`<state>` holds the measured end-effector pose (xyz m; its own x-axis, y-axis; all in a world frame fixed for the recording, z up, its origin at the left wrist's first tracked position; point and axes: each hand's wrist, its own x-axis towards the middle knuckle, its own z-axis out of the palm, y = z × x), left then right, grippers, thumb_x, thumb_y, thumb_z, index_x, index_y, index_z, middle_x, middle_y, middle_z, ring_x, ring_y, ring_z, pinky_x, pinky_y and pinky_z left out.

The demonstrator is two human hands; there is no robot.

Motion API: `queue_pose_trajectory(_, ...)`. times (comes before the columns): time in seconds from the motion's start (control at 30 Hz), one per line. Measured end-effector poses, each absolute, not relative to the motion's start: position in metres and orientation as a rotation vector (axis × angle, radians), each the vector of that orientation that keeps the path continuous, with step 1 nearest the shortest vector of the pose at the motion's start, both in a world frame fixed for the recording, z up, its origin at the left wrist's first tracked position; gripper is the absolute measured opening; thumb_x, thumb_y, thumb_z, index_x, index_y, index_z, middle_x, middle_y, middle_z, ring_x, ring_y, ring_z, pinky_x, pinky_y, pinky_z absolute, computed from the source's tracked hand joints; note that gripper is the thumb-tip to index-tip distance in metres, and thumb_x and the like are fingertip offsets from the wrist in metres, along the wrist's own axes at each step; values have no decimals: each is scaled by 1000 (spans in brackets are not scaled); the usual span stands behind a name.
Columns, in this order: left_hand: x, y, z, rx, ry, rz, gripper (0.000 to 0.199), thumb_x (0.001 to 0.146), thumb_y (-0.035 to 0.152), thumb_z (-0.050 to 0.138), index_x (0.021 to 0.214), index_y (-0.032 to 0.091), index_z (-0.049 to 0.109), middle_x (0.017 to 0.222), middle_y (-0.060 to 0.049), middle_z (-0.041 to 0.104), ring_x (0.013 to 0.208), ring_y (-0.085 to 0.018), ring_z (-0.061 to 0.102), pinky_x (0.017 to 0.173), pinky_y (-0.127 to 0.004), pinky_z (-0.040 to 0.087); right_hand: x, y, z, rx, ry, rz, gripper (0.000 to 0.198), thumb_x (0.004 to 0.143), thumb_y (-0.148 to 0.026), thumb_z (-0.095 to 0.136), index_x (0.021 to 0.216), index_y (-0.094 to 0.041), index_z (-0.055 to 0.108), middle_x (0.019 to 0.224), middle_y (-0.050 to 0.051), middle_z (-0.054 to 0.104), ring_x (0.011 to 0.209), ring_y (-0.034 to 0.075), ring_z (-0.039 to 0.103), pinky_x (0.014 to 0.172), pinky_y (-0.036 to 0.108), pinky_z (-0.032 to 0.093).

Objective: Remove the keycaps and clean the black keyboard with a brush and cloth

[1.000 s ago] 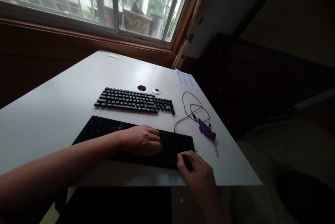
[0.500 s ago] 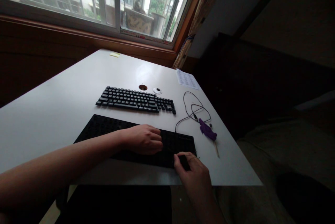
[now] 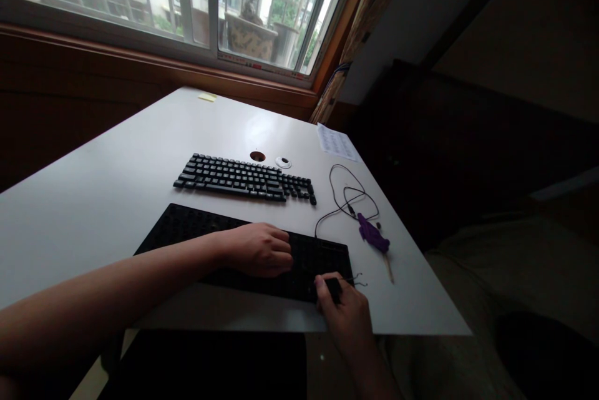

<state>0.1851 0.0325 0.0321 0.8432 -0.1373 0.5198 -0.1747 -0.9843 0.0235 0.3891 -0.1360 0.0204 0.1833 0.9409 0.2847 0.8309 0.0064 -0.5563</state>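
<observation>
Now, left hand (image 3: 262,250): curled over the middle of the black keyboard base (image 3: 322,256), knuckles up, fingertips hidden; impossible to tell whether pressing or gripping anything.
Right hand (image 3: 347,307): pinching a small black handle (image 3: 334,290) between thumb and fingers, at the near right part of the base.
Thin wires (image 3: 358,276): jutting out past the right hand, ends bent; likely to snag or scratch if turned carelessly.
Black keyboard base: flat on the white table (image 3: 112,169), near the front edge; liable to skid under a sharp tug, if braced too lightly.
Black handle: small, so apt to slip from a loosened pinch.
Cable (image 3: 337,207): looped loosely beyond the base; a possible drag on it if caught.
Keycap rows (image 3: 234,180): laid just behind the base; easily scattered by a sudden forward shove.
Small dark piece (image 3: 379,225): beside the purple bundle (image 3: 373,234), near the right edge; easily lost overboard by a stray brush.
</observation>
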Motion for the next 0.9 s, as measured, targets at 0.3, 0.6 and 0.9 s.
queue_pose_trajectory(0.3, 184, 33, 30, 2951, -244, 829, 19, 97, 22, 55, 80, 20, 61, 71, -3, 63, 67, -17, 56, 62, -32, 46, 386, -130, 13, -1884, -1837, -23, 40, 100, -44, 47, 70, -22, 59, 61, 1, 65, 55, 17, 64, 58, 26, 43)
queue_pose_trajectory(0.6, 185, 32, 32, 2920, -270, 894, 19, 96, 20, 58, 77, 21, 58, 69, -3, 62, 67, -17, 56, 62, -32, 46, 386, -129, 11, -1850, -1943, -84, 52, 107, -43, 33, 67, -22, 58, 59, 3, 63, 55, 17, 63, 56, 27, 38)
queue_pose_trajectory(0.9, 186, 32, 31, 2945, -255, 826, 18, 97, 21, 55, 79, 20, 60, 70, -3, 63, 68, -18, 56, 62, -34, 46, 394, -134, 10, -1885, -1645, 125, 51, 104, -49, 35, 67, -22, 57, 56, 1, 58, 50, 17, 59, 51, 26, 37)
